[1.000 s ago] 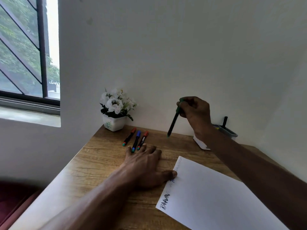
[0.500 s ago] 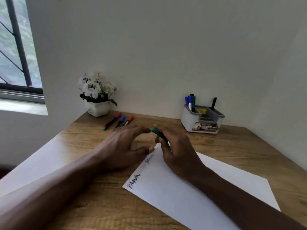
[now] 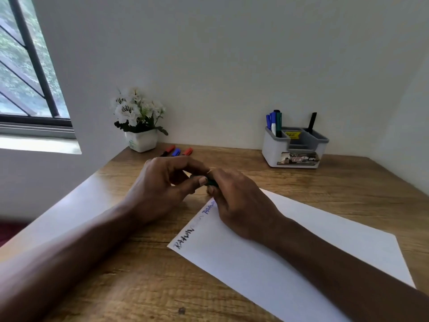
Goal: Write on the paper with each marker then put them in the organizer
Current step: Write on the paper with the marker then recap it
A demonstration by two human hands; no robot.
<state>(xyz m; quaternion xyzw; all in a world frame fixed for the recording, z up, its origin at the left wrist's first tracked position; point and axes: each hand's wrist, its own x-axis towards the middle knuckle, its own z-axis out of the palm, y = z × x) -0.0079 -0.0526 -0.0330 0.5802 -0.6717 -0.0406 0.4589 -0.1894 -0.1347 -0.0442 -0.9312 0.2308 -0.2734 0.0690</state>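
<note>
Left hand [image 3: 160, 189] and right hand [image 3: 241, 205] pinched green marker [image 3: 211, 182], mostly hiding it, over paper [image 3: 301, 252] corner. Loose markers [image 3: 176, 151] lay by flower pot [image 3: 141, 141]; organizer [image 3: 270, 147] well apart.

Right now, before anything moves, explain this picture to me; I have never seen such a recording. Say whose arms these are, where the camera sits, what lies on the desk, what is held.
No machine here: a person works bare-handed, and one head-worn camera looks down at the desk. The right hand grips a green marker, mostly hidden; the left hand pinches its end. Under the right forearm lies the paper, with a black and a blue word along its edge. At the back: three markers beside a flower pot, and the organizer, holding several markers.
</note>
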